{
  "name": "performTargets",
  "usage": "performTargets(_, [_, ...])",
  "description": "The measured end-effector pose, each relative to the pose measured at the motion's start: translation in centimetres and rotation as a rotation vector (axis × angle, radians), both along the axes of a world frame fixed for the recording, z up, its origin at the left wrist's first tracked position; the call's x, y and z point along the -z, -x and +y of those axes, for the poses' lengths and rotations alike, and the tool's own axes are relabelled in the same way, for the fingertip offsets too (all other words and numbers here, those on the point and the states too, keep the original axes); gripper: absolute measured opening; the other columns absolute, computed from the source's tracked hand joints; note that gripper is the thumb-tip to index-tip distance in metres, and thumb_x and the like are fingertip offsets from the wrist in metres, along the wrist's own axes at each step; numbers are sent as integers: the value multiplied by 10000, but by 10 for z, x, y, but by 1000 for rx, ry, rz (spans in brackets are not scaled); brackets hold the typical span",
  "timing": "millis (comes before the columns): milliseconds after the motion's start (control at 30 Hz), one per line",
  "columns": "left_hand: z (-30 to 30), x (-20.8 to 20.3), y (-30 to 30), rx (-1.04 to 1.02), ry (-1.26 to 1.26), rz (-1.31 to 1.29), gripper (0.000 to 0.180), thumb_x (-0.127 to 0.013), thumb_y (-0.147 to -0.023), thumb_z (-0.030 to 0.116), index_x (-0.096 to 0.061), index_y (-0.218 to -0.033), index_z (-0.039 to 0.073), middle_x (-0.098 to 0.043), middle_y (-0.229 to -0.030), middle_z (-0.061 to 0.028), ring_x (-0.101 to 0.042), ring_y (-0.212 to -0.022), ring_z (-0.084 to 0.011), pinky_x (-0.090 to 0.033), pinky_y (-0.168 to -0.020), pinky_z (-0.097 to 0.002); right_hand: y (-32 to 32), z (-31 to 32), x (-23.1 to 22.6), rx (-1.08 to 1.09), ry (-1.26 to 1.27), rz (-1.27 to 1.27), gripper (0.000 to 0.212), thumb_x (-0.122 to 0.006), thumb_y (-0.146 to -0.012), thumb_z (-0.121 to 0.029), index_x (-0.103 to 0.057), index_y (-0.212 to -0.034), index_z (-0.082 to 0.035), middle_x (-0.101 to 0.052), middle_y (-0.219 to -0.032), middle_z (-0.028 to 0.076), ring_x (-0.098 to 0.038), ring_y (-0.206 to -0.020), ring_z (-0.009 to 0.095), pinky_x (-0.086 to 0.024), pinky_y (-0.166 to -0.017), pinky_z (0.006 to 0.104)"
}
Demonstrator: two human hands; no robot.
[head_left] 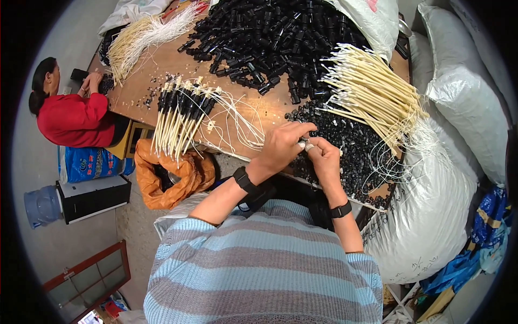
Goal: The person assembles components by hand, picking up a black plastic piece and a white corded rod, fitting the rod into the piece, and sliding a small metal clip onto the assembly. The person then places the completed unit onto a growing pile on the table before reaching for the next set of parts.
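My left hand (280, 142) and my right hand (326, 157) meet over the front edge of the table, fingertips together in a pinch. Whatever lies between them is too small and too covered to name; a pale bit shows at the fingertips. Just beyond and to the right of the hands spreads a heap of small black parts (353, 141). To the left lies a row of cream-coloured tubes (175, 127) with black sockets on their upper ends and thin white wires (234, 110) trailing toward my left hand.
Black plastic sockets (275, 35) are piled at the back of the wooden table (132, 97). A bundle of cream tubes (372, 89) lies at the right. White sacks (421, 216) stand on the right, an orange sack (175, 189) below the table's left. A person in red (75, 119) works far left.
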State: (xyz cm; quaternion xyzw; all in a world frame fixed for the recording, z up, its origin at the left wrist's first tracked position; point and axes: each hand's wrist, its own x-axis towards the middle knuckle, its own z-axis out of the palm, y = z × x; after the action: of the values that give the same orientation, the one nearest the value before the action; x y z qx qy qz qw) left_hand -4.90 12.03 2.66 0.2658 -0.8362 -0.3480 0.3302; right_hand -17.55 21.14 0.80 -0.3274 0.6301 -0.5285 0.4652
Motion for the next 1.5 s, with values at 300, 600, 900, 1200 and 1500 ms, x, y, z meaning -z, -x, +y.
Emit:
performTargets(300, [-2, 13, -10, -44, -497, -46, 198, -670, -721, -22, -690, -917, -16, -647, -765, -41, -593, -686, -74, -476, -617, -234, -9, 7, -5, 23, 90, 365, 67, -627, -894, -62, -681, -908, -24, -443, -628, -131, -330, -558, -12, -243, -498, 190])
performTargets(600, [-3, -1, -13, 250, -140, -56, 370, -632, -693, 10, -638, -1063, 22, -669, -943, -141, -648, -853, -309, -517, -757, -367, 15, 13, -17, 79, 228, -831, 171, -612, -884, -51, -646, -1037, 17, -485, -610, -73, -306, -480, 1, -245, -444, 175])
performTargets(900, [-6, 5, -21, 158, -128, -305, 315, -602, -682, 56, -664, -991, 43, -683, -913, -159, -648, -840, -351, -523, -747, -417, 12, 18, -38, -311, 305, 1030, 307, -654, -813, -58, -695, -1115, -99, -701, -831, 129, -617, -603, 116, -485, -565, 284])
performTargets(1200, [1, -5, -33, 14, 228, -235, 209, -596, -691, 46, -639, -893, 79, -608, -725, -88, -606, -622, -330, -478, -535, -434, -11, -1, -23, -92, 27, 465, 290, -726, -807, -109, -641, -1070, -25, -516, -575, 35, -453, -512, 101, -392, -508, 252])
performTargets(1500, [-81, -27, -150, -749, 595, -276, 186, -587, -662, 113, -639, -840, 108, -628, -882, -70, -547, -963, -265, -358, -913, -425, -8, -6, -47, -59, 359, 867, 105, -675, -811, -22, -671, -913, 0, -665, -970, 130, -655, -827, 257, -513, -712, 305])
